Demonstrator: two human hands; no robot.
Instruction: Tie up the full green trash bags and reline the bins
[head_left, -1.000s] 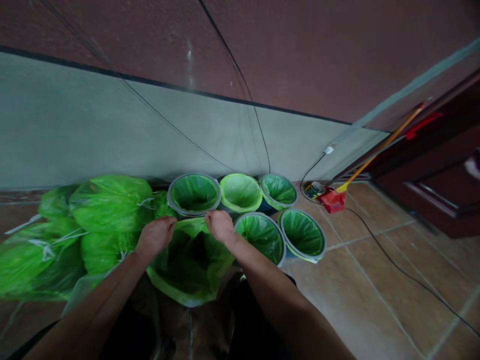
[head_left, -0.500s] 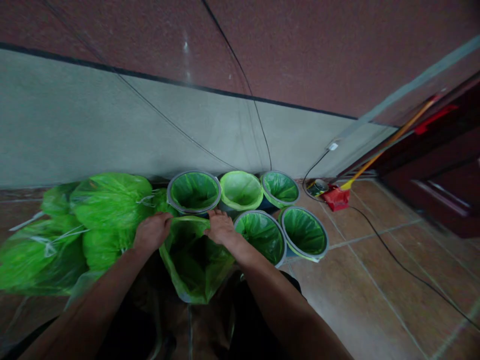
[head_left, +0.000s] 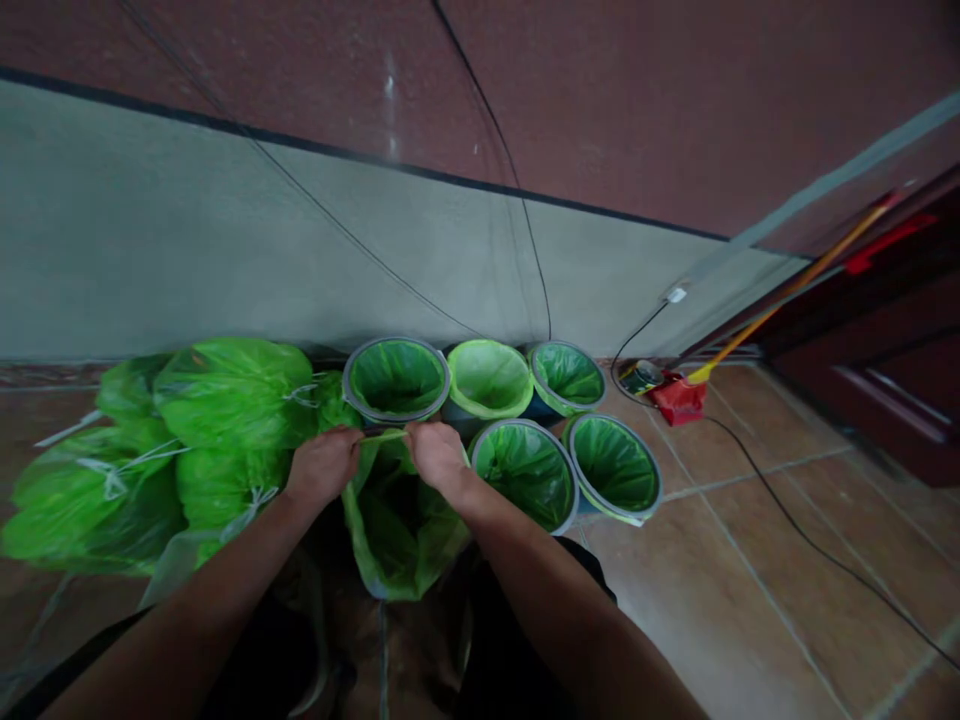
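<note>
Between my legs a green garbage bag (head_left: 409, 560) hangs with its mouth wide, dark inside; whether a bin stands under it I cannot tell. My left hand (head_left: 326, 465) grips the far edge of the bag at its left. A short way to the right, my right hand (head_left: 435, 450) pinches the same edge, which is drawn taut between the two. Just beyond my hands stands a grey-rimmed trash bin (head_left: 347, 385) with a green liner. Right of my right hand is another lined bin (head_left: 574, 490).
Tied, filled green bags (head_left: 232, 390) are heaped at the left by the wall. More lined bins (head_left: 491, 410) stand to the right. Farther right are a red dustpan (head_left: 679, 398) with a yellow handle, a round can (head_left: 639, 377) and a black cable (head_left: 780, 500) across the tiles.
My right hand has closed from fairly flat fingers into a pinch on the bag's edge. Both hands now hold that edge stretched, and the view has shifted slightly.
</note>
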